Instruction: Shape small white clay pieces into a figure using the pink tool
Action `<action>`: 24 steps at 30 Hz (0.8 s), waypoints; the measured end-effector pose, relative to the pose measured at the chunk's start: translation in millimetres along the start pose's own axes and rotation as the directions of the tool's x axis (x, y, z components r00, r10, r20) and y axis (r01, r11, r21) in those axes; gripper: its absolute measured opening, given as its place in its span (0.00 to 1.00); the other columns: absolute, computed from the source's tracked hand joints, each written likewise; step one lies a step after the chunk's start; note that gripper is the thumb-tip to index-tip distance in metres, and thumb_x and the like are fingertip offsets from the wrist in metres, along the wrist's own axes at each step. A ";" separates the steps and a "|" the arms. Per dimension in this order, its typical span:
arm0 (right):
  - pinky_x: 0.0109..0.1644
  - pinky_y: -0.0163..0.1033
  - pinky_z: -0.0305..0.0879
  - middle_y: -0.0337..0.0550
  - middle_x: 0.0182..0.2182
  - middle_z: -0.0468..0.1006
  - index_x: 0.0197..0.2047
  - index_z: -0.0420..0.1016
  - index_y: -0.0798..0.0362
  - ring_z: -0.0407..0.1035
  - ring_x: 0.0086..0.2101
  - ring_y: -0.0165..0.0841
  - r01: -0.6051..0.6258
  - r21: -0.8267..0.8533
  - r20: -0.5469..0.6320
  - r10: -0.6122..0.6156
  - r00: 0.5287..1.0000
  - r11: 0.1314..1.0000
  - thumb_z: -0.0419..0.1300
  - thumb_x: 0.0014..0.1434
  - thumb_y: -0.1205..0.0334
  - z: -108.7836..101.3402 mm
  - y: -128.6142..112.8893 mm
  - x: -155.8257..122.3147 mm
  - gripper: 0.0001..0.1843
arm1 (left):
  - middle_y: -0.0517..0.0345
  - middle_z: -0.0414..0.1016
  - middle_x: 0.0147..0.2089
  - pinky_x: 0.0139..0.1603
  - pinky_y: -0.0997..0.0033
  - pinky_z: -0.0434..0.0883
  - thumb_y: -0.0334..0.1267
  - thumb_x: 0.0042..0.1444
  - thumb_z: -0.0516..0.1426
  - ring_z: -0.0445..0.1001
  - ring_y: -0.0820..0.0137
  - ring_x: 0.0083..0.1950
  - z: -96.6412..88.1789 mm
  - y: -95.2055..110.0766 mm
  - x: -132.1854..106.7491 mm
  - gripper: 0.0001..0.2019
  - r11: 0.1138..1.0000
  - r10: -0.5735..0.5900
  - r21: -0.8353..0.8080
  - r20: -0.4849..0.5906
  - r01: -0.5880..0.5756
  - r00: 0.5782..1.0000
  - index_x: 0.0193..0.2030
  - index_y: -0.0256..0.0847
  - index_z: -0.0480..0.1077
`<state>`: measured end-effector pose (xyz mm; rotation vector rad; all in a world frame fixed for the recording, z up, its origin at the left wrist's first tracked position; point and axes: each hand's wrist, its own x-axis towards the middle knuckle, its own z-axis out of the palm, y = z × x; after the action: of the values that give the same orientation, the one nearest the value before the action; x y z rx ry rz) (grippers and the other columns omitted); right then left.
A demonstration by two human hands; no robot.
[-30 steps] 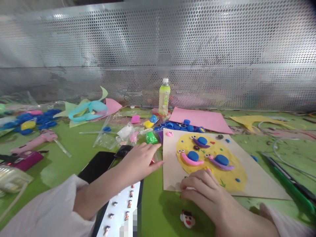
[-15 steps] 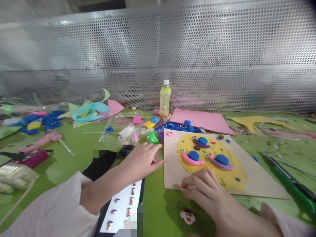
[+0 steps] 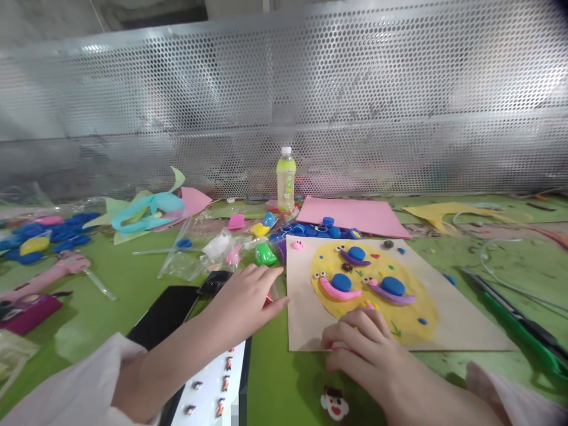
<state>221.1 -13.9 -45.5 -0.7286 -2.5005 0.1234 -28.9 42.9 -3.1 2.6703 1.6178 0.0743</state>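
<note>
A tan card (image 3: 448,319) lies on the green table and carries a yellow oval (image 3: 410,310) with three clay snails topped by blue caps (image 3: 393,286). My left hand (image 3: 246,299) lies flat beside the card's left edge, fingers stretched out, tips near the edge. My right hand (image 3: 368,355) rests on the card's near left corner with its fingers curled downward; something pink shows faintly under them. A small clay face (image 3: 333,403) lies on the table just below that hand.
A tablet (image 3: 195,367) with small figures lies under my left arm. Clay pieces and bags (image 3: 213,248), blue caps (image 3: 310,228), pink paper (image 3: 350,214) and a bottle (image 3: 285,179) sit behind. Green-handled tool (image 3: 519,328) at right. Perforated metal wall behind.
The view has shifted a little to the right and down. Both hands stay where they were at the card's left side.
</note>
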 end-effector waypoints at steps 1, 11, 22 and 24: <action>0.48 0.44 0.58 0.39 0.43 0.77 0.39 0.68 0.50 0.67 0.41 0.36 0.035 0.000 -0.069 -0.035 0.997 0.999 0.66 0.56 0.53 5.1 2.5 -0.6 0.14 | 0.45 0.75 0.58 0.60 0.48 0.67 0.50 0.67 0.51 0.70 0.52 0.60 0.0 0.0 0.6 0.28 1.000 -0.001 0.001 -0.001 0.001 1.000 0.67 0.35 0.61; 0.48 0.43 0.56 0.38 0.41 0.76 0.37 0.67 0.50 0.66 0.40 0.34 0.085 -0.023 -0.162 -0.087 0.983 0.996 0.59 0.65 0.63 25.2 10.6 -3.5 0.04 | 0.42 0.76 0.56 0.59 0.44 0.67 0.48 0.66 0.52 0.71 0.49 0.58 3.3 -1.0 1.9 0.28 1.000 0.011 0.003 -0.030 -0.011 0.999 0.67 0.32 0.63; 0.48 0.43 0.54 0.38 0.40 0.75 0.35 0.66 0.50 0.64 0.40 0.34 0.096 -0.052 -0.206 -0.105 0.973 0.994 0.56 0.67 0.65 27.9 8.5 -2.2 0.07 | 0.45 0.75 0.59 0.61 0.46 0.67 0.49 0.66 0.52 0.70 0.51 0.60 -0.1 3.7 0.4 0.27 0.996 -0.039 -0.085 -0.004 0.039 0.999 0.66 0.35 0.63; 0.48 0.43 0.54 0.38 0.40 0.75 0.35 0.66 0.50 0.64 0.40 0.34 0.106 -0.039 -0.204 -0.112 0.973 0.994 0.56 0.67 0.67 26.7 7.8 -2.2 0.07 | 0.47 0.74 0.61 0.60 0.50 0.69 0.50 0.66 0.51 0.71 0.54 0.61 -1.6 -2.7 1.6 0.26 0.989 -0.068 -0.135 -0.003 0.067 0.998 0.66 0.38 0.64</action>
<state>212.7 -6.9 -71.1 -0.5816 -2.3409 -0.0256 -30.6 45.5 -1.5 2.5163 1.6406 0.1867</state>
